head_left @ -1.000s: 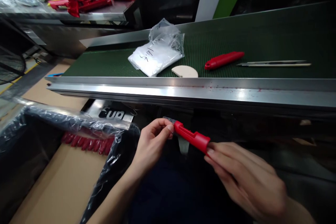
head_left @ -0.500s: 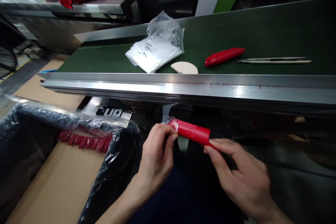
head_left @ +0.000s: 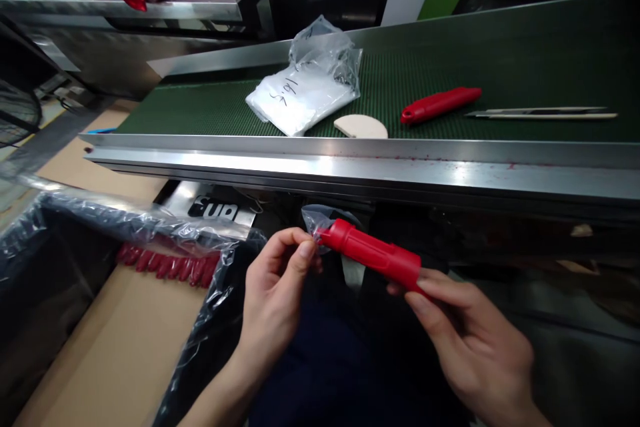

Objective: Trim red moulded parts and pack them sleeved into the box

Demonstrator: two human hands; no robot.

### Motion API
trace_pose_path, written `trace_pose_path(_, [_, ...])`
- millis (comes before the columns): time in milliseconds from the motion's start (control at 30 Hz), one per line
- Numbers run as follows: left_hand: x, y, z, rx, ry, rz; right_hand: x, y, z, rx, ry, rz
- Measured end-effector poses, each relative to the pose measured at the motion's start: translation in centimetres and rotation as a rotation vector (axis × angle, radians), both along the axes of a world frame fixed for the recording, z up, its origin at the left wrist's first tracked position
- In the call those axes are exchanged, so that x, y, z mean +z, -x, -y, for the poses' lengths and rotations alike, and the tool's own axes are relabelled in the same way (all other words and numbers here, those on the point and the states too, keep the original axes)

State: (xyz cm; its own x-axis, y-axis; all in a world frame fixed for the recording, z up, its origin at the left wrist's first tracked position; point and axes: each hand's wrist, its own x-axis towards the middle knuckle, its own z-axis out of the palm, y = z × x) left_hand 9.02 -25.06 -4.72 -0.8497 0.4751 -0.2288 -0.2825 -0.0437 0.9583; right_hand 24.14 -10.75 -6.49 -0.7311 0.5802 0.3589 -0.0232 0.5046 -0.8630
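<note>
white bag (head_left: 300, 97), beige disc (head_left: 361, 127), red handle (head_left: 440, 104) on green belt (head_left: 500, 67)

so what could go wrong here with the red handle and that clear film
1. The left hand pinches only a thin edge of the clear film at the tip of the red handle; it could tear or slip off.
2. The right hand grips just the handle's far end, so it might twist loose and drop.

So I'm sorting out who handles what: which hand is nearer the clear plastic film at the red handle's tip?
Left. The left hand pinches the clear plastic film at the tip; the right hand grips the red handle at its opposite end.
</note>
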Motion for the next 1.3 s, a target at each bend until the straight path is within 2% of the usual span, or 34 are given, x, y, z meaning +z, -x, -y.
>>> trace_pose_path(200, [-0.2,0.2,0.5,-0.014,-0.021,0.063,-0.6,-0.7,0.0,0.013,-0.125,-0.002])
trace_pose_path(467, [0.6,0.4,0.4,-0.036,0.059,-0.048,-0.4,-0.5,-0.3,0.075,-0.263,0.0])
trace_pose_path(600, [1.2,0.5,0.2,-0.064,0.078,-0.143,-0.2,-0.3,-0.7,0.153,-0.328,0.008])
trace_pose_path(667, [1.2,0.6,0.1,-0.085,0.108,-0.181,0.1,-0.1,-1.3,0.257,-0.37,0.008])
trace_pose_path(733, [1.1,0.8,0.1,-0.12,0.162,-0.235,0.6,0.0,-2.1,0.393,-0.47,0.023])
trace_pose_path(833, [0.6,1.0,0.1,-0.209,0.268,-0.389,1.6,0.5,-3.0,0.518,-0.752,0.107])
trace_pose_path(933, [0.0,0.9,0.2,-0.295,0.365,-0.599,2.5,1.0,-3.0,0.512,-0.971,0.175])
trace_pose_path(1033, [-0.5,0.5,0.2,-0.303,0.398,-0.732,2.9,1.4,-2.2,0.464,-1.067,0.204])
trace_pose_path(1167, [-1.1,-0.1,0.1,-0.267,0.383,-0.779,2.2,1.9,-0.9,0.39,-0.979,0.149])
trace_pose_path(1233, [-1.4,-0.5,0.0,-0.24,0.364,-0.806,1.5,2.1,-0.1,0.296,-0.787,0.072])
trace_pose_path(1300, [-1.7,-0.8,-0.1,-0.18,0.338,-0.841,0.7,2.3,0.9,0.136,-0.535,0.015])
